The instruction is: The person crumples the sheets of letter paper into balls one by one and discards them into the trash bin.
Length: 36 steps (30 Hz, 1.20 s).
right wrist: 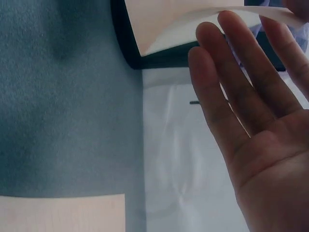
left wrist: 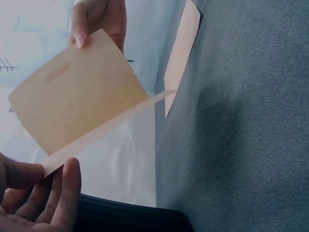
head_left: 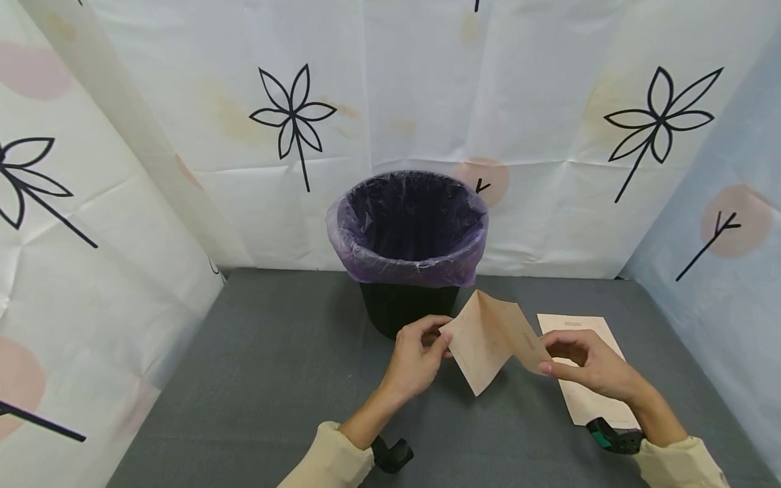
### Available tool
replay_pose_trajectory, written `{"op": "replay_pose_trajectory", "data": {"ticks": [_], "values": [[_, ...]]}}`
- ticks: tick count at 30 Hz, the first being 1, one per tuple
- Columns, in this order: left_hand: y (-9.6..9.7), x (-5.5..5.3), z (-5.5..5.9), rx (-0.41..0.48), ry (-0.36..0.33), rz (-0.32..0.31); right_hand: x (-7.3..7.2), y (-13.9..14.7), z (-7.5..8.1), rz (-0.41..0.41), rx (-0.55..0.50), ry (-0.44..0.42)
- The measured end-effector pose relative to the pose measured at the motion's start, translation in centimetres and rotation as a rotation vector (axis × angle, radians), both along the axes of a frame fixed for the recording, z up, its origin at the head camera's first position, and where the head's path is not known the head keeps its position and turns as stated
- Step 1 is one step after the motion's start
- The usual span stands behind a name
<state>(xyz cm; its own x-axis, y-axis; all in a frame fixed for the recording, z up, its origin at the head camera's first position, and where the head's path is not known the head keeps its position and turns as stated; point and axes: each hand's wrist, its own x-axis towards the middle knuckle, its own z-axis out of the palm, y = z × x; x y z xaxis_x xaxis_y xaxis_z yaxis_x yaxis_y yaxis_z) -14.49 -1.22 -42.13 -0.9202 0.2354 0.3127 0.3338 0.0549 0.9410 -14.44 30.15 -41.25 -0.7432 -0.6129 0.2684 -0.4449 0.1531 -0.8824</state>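
Note:
Between the two hands hangs a sheet of tan paper [head_left: 488, 335], creased down its middle so that it bends in a V, raised over the grey table. The left hand [head_left: 419, 356] pinches its left edge between thumb and fingers. At its right edge, the right hand [head_left: 588, 362] pinches the paper with the thumb. A faint printed mark [left wrist: 58, 71] shows on the half nearer the right hand. In the right wrist view the fingers [right wrist: 241, 63] extend beneath the paper's edge, and the thumb is mostly out of frame.
A black bin [head_left: 396, 308] with a purple plastic liner [head_left: 409, 271] stands behind the left hand. Flat on the grey table [head_left: 256, 379], partly beneath the right hand, lies another tan sheet [head_left: 601, 400]. Patterned white cloth [head_left: 415, 81] hangs around the table's back and sides.

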Motion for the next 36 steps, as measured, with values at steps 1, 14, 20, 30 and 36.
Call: {"op": "replay_pose_trajectory", "data": {"ticks": [1, 14, 20, 30, 36], "values": [[0.0, 0.0, 0.0, 0.007, -0.007, -0.007, 0.1, -0.1, 0.0, 0.003, -0.009, 0.013], [0.5, -0.4, 0.3, 0.059, -0.089, -0.039, 0.2, -2.0, -0.4, 0.041, -0.057, 0.181], [0.5, -0.5, 0.3, 0.076, -0.101, -0.056, 0.4, -2.4, -0.1, -0.007, -0.024, 0.237], [-0.1, -0.7, -0.1, 0.068, -0.113, -0.017, 0.2, -2.5, -0.2, 0.014, -0.126, 0.295], [-0.1, -0.9, -0.5, 0.114, -0.167, -0.039, 0.3, -3.0, 0.0, 0.034, -0.126, 0.361]]}}
